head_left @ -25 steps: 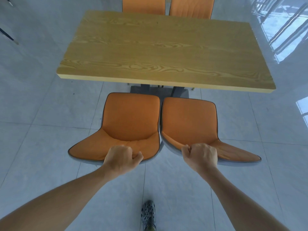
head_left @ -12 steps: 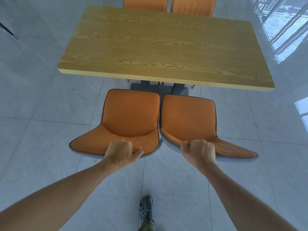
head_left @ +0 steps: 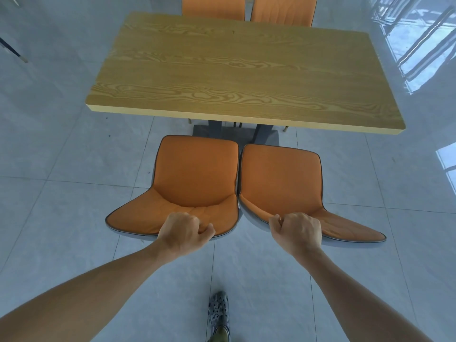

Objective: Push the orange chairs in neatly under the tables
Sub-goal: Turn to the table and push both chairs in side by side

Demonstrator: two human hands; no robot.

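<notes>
Two orange chairs stand side by side in front of a wooden table [head_left: 241, 70], almost touching each other. My left hand [head_left: 183, 233] is shut on the top edge of the left chair's [head_left: 195, 176] backrest. My right hand [head_left: 297, 230] grips the top edge of the right chair's [head_left: 281, 178] backrest. Both seats sit just short of the table's near edge, with a strip of floor and the dark table base [head_left: 237, 132] showing between them.
Two more orange chairs [head_left: 214, 7] [head_left: 283, 9] stand tucked in at the table's far side. Grey tiled floor [head_left: 61, 193] surrounds everything. My shoe [head_left: 218, 314] is on the floor below my arms. A dark chair leg [head_left: 12, 50] shows at far left.
Both chairs have slid a little forward toward the table with my hands still gripping their backrests; my foot has stepped forward.
</notes>
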